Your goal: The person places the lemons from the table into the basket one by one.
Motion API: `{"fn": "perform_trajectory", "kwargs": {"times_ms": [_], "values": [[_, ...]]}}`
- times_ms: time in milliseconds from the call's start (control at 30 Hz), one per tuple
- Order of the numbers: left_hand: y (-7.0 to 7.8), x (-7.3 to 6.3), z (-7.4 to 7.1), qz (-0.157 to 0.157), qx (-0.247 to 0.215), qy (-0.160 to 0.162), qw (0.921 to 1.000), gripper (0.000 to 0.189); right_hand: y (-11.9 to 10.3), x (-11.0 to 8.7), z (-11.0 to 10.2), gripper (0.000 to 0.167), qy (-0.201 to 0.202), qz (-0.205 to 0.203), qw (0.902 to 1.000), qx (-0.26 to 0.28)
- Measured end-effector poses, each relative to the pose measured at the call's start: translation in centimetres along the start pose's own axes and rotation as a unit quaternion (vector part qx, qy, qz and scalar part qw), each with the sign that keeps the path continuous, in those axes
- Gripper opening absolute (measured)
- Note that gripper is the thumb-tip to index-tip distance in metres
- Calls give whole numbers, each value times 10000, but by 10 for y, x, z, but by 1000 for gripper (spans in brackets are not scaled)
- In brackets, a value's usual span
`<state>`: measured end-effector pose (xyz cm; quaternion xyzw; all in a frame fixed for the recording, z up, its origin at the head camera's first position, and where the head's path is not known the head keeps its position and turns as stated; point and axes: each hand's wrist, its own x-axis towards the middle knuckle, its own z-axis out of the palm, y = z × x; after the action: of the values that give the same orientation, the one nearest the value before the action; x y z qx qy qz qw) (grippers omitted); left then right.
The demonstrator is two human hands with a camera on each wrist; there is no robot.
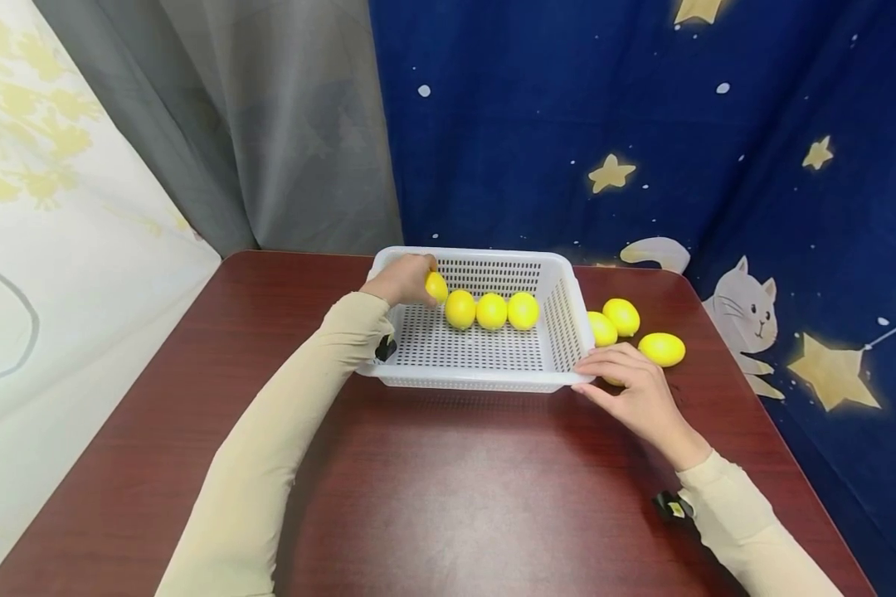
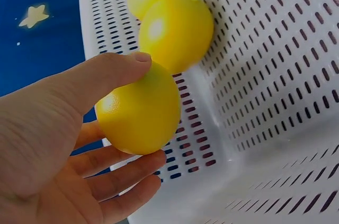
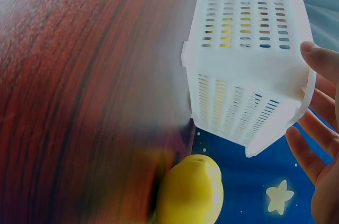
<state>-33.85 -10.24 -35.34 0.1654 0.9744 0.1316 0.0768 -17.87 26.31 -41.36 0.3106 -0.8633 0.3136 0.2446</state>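
Observation:
My left hand (image 1: 401,280) reaches into the left end of a white perforated plastic basket (image 1: 463,377). It holds a yellow lemon (image 2: 140,113), thumb on top and fingers along the far side and underneath. This lemon is at the end of a row, beside another lemon (image 2: 177,33). Three lemons (image 1: 491,312) lie side by side in the basket, right of the held one. At the basket's front right corner, my right hand (image 1: 635,385) grips the rim, thumb on one side and fingers on the other.
Several more lemons (image 1: 662,350) lie on the dark red wooden table (image 1: 463,489), just right of the basket; one is partly hidden behind the right hand. A blue star-patterned curtain (image 1: 538,124) and a grey curtain (image 1: 306,124) hang behind the table.

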Motion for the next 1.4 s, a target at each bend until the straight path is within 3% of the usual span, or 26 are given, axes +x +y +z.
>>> {"fn": "perform_trajectory", "kwargs": {"times_ms": [667,1400], "values": [[-4,0,21,-198,186,-344,9990,62,-2,1,-1,37,-110,115,9999,7],[-3,0,29,-347,173,-317,9987,56,-1,0,-1,37,-122,176,9998,16]]}}
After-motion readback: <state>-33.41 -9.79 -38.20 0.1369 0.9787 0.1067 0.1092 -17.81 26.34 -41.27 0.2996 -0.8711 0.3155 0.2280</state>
